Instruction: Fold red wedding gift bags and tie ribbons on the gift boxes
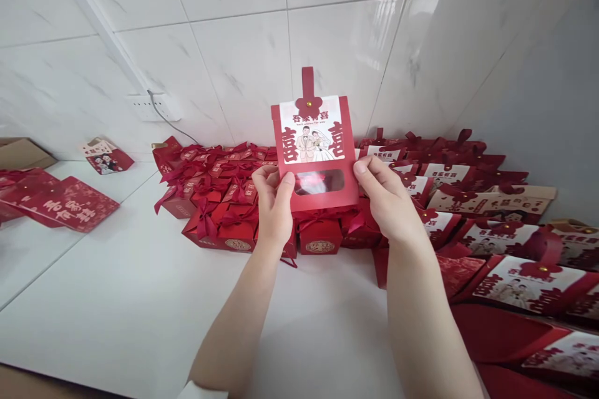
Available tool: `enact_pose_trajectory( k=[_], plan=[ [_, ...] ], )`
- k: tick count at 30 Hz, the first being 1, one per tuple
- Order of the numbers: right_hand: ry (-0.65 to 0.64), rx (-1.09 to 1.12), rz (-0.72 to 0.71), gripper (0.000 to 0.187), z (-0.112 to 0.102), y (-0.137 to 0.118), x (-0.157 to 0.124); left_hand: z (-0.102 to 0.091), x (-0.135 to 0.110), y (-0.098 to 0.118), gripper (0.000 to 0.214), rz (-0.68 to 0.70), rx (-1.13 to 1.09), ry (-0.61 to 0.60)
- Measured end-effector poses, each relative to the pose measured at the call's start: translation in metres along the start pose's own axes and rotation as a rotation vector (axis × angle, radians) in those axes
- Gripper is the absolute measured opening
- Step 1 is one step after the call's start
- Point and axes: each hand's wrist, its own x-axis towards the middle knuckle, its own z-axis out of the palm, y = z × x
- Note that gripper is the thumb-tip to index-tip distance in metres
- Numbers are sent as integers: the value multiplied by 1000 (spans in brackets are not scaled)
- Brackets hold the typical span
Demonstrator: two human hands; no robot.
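Observation:
Between my two hands is a red gift box [322,201] held upright above the table, its front facing me. A white panel with a cartoon bride and groom covers its upper front, a clear window lies below, and a strap handle with a flower-shaped tab tops it. My left hand [275,202] grips the lower left edge, thumb on the front. On the lower right edge, my right hand [384,198] pinches it the same way. Fingers behind the box are hidden. Behind and beneath it sit rows of small red boxes [224,224] tied with ribbons.
Rows of similar red and white gift boxes [519,283] fill the right side. At left lie larger red boxes [70,206], a small printed box [107,156] and a brown carton [25,153]. A tiled wall with a socket [152,108] and grey cable backs the white table [154,305].

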Motion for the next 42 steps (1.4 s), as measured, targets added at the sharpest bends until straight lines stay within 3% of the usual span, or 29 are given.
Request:
enact_pose_trajectory(
  k=[3,5,8,14,20,27,34,38,42],
  plan=[
    [-97,-55,-118,30,3,-11,-6,2,2,3,36,-137,-156,-63],
    [-187,-89,-158,44,6,-16,-10,3,4,4,43,-219,-251,-118],
    [-172,-120,-143,52,13,-16,-13,3,7,3,46,-255,-292,-107],
    [-107,-24,-103,39,27,-9,-11,-2,13,-3,52,-205,-267,-12],
    [-101,36,-42,33,24,-6,-8,-11,16,3,47,-135,-183,33],
    [36,-32,13,30,21,0,-2,-16,11,2,31,-7,-43,-104],
    [161,51,42,32,14,7,1,-16,7,1,32,82,88,-168],
    [93,65,41,45,15,4,0,-12,4,1,33,57,81,-249],
    [156,-56,-55,45,16,-3,-3,-8,2,-5,36,-1,73,-269]
  ],
)
